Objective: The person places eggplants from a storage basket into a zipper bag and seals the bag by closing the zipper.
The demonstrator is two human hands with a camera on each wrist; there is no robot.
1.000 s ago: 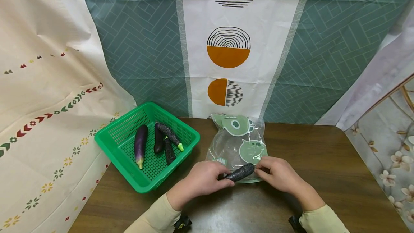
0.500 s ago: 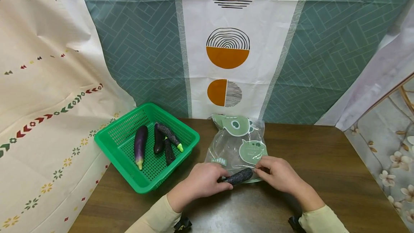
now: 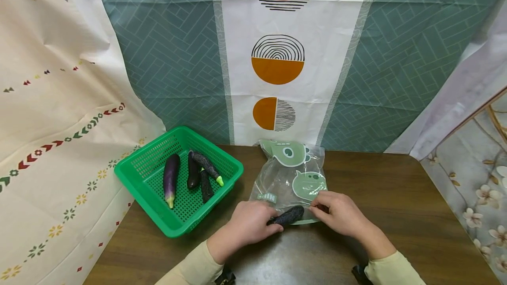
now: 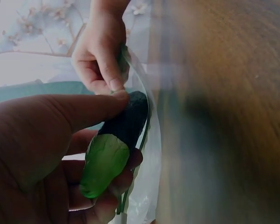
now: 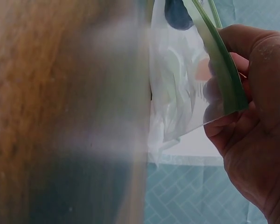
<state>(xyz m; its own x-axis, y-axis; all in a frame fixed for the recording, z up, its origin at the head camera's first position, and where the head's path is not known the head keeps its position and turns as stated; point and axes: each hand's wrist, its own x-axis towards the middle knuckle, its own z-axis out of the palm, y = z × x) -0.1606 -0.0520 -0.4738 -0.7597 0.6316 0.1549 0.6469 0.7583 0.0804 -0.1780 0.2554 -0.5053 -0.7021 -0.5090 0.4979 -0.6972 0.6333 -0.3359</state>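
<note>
My left hand (image 3: 253, 222) grips a dark, wrinkled eggplant (image 3: 290, 216) at its stem end, near the front of the clear plastic bag (image 3: 273, 179). Thumb and fingers lie on either side of its green cap (image 4: 105, 163) in the left wrist view. The far end of the eggplant reaches into the mouth of the bag, which is printed with green animal faces. My right hand (image 3: 338, 214) pinches the bag's green-edged rim (image 5: 221, 65) and holds it apart from the other side. Through the film, the right wrist view shows the eggplant's rounded tip (image 5: 178, 14).
A green plastic basket (image 3: 148, 159) stands on the left of the wooden table (image 3: 388, 188). Several eggplants lie in it, one smooth and purple (image 3: 171, 177) and others darker. A patterned cloth (image 3: 277, 69) hangs behind the table.
My left hand has lowered the eggplant and moved slightly left, and the eggplant's tip sits farther inside the bag's mouth. My right hand has barely moved and keeps its pinch on the rim.
</note>
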